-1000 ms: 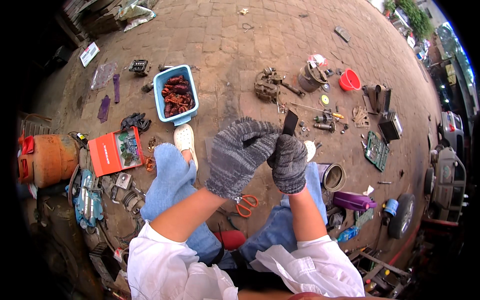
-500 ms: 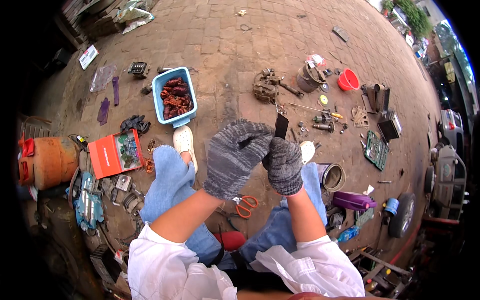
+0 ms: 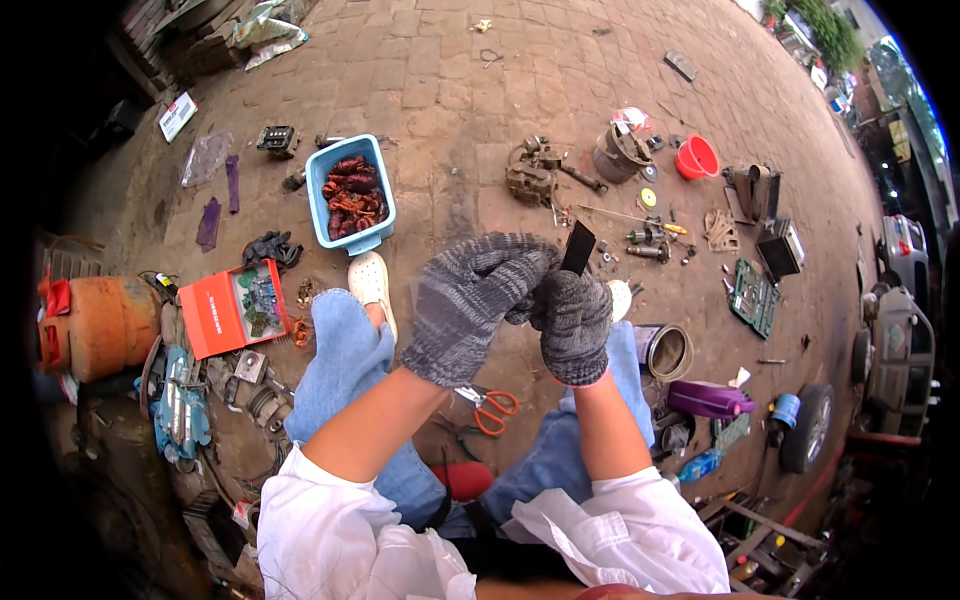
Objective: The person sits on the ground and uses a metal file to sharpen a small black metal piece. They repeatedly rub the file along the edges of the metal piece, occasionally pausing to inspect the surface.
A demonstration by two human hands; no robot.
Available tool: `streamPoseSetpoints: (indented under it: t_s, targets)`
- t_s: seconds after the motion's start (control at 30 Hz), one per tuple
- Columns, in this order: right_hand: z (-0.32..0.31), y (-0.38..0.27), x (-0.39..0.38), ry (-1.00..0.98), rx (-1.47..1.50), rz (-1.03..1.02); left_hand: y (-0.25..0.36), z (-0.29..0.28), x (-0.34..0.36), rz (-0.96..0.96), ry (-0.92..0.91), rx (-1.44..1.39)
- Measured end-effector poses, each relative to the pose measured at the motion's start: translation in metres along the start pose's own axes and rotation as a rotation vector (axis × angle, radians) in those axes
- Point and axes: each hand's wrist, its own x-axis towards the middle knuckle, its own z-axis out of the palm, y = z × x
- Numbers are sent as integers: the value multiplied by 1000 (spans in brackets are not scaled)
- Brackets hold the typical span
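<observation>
Brick paving (image 3: pixel 480 90) in reddish brown spreads under everything, littered with parts. At the far left lies a rusty orange gas cylinder (image 3: pixel 105 325) on its side, and just right of it an open red cardboard box (image 3: pixel 235 308) of small pieces. Farther off, a light blue plastic tub (image 3: pixel 352 193) holds reddish-brown copper windings. Right of centre, far, sit a greasy grey metal motor part (image 3: pixel 530 172), a dented grey metal bucket (image 3: pixel 620 152) and a small red plastic bowl (image 3: pixel 697 157). On the right a green circuit board (image 3: pixel 752 292) lies flat; nearer, a round metal can (image 3: pixel 668 352) and a purple plastic jug (image 3: pixel 708 399) lie beside the person's blue-jeaned right leg. Orange-handled scissors (image 3: pixel 487 405) lie on the ground between the knees, partly hidden below the forearms.

Both hands wear grey knitted work gloves and meet above the knees, touching. A small flat black rectangular piece (image 3: pixel 578 247) stands tilted up out of the right hand (image 3: pixel 575 325), whose grip is curled tight round its lower end; only the upper part shows, dark and plain. Left hand (image 3: pixel 475 300) has its fingers curled over, pressed against the right hand just beside the piece; whether they pinch it cannot be told.
</observation>
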Motion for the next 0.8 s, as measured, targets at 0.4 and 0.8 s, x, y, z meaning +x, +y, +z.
streamPoseSetpoints:
  t_s: [0.4, 0.8]
  targets:
    - [-1, -13, 3, 1, -95, 10, 4, -3, -3, 0, -30, 109]
    - [1, -5, 1, 21, -230, -36, 3, -3, -4, 11, 1, 149]
